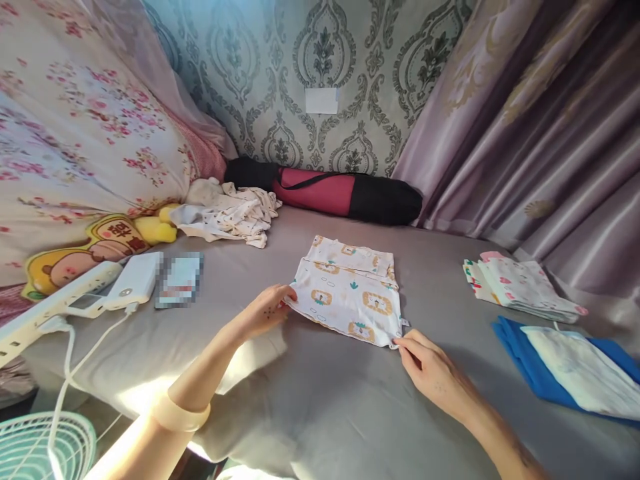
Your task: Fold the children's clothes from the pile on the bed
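Observation:
A white piece of children's clothing with a lion print (345, 293) lies partly folded on the grey bed sheet (320, 413); its exact kind cannot be made out. My left hand (267, 310) pinches its near left corner between thumb and fingers. At the near right corner, my right hand (430, 367) has the cloth pinched in its fingertips. The near edge between both hands looks slightly lifted. A small white tag sticks out at the cloth's right side, just above my right fingers.
Folded printed clothes (530, 287) and a blue-and-white pile (575, 367) lie at right. Crumpled clothing (235, 213) and a red-black long bag (320, 190) lie at the back. A power strip (65, 303), white charger (135, 280) and cables are at left, above a basket (47, 447).

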Action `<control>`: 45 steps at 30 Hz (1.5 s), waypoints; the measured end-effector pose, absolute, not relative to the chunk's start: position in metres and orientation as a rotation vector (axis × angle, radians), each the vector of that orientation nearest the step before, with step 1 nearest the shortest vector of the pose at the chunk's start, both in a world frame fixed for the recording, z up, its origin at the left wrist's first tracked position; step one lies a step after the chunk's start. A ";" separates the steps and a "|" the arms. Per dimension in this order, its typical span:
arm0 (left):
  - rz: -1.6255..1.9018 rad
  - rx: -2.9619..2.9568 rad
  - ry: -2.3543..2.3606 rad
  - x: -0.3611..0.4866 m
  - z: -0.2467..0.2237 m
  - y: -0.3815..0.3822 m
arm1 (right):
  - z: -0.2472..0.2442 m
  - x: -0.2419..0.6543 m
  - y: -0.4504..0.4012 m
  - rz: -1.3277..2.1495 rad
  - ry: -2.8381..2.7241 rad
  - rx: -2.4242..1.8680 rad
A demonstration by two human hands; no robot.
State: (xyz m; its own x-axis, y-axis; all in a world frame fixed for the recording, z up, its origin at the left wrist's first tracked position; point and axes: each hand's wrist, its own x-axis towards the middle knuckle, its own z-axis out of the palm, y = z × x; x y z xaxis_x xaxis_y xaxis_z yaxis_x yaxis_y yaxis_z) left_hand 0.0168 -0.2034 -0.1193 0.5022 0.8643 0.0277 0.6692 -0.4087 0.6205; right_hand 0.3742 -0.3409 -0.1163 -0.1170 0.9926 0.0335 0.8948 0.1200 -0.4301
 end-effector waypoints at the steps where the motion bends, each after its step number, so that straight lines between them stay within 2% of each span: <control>1: 0.457 2.208 1.243 0.016 -0.118 -0.199 | -0.114 0.375 -0.339 0.450 -2.087 -1.825; 7: 0.534 2.121 1.201 0.018 -0.098 -0.170 | -0.099 0.388 -0.317 0.545 -1.861 -1.761; 13: 0.525 1.622 1.076 0.030 -0.078 -0.146 | -0.096 0.400 -0.283 0.703 -1.530 -1.745; 19: 0.738 1.370 0.996 0.048 -0.086 -0.115 | -0.102 0.403 -0.246 1.056 -0.899 -1.516; 22: 0.794 1.309 1.006 0.060 -0.092 -0.103 | -0.109 0.401 -0.227 1.105 -0.720 -1.432; 27: 0.895 1.315 1.105 0.084 -0.101 -0.090 | -0.127 0.399 -0.196 0.905 -0.736 -1.561; 35: 1.040 1.567 1.329 0.106 -0.134 -0.056 | -0.139 0.400 -0.160 0.325 -1.042 -1.852; 45: 0.890 2.015 1.609 0.111 -0.136 -0.046 | -0.132 0.400 -0.147 0.188 -1.247 -2.048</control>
